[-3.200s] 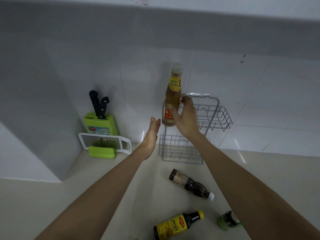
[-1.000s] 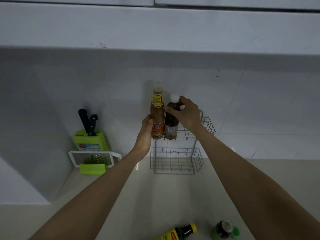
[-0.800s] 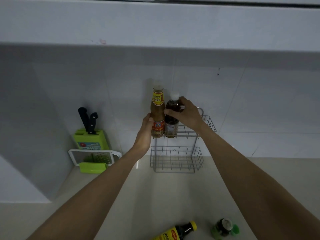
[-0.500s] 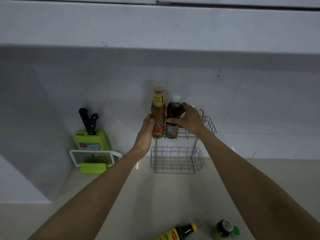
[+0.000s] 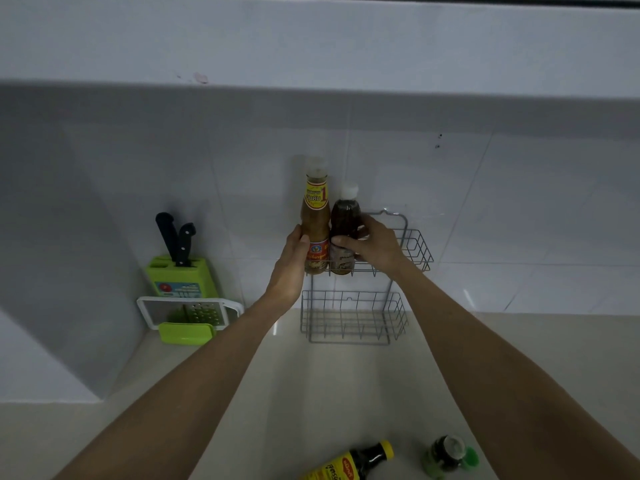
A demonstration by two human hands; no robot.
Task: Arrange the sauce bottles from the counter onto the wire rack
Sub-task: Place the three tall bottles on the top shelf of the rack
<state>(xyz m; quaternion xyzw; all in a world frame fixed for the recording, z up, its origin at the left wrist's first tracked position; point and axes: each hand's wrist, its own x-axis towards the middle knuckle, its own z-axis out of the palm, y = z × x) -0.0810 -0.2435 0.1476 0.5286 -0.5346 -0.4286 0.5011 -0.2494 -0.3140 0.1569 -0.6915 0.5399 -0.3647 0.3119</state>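
The dark bottle (image 5: 344, 237), gripped by the right hand (image 5: 372, 245), now stands at three o'clock of the tall bottle (image 5: 316, 230), which the left hand (image 5: 291, 265) steadies, leaving two on the counter (image 5: 311, 393).

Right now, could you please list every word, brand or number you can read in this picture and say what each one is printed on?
"1": large red numeral on the yellow neck label of the tall orange-brown sauce bottle on the grey wire rack.
Thai script beside that numeral: too blurred to quote.
Pale label on the shorter dark sauce bottle: unreadable.
Red oval logo and Thai script on the yellow-labelled dark bottle lying on the counter: too blurred.
Sticker on the green knife block: unreadable.
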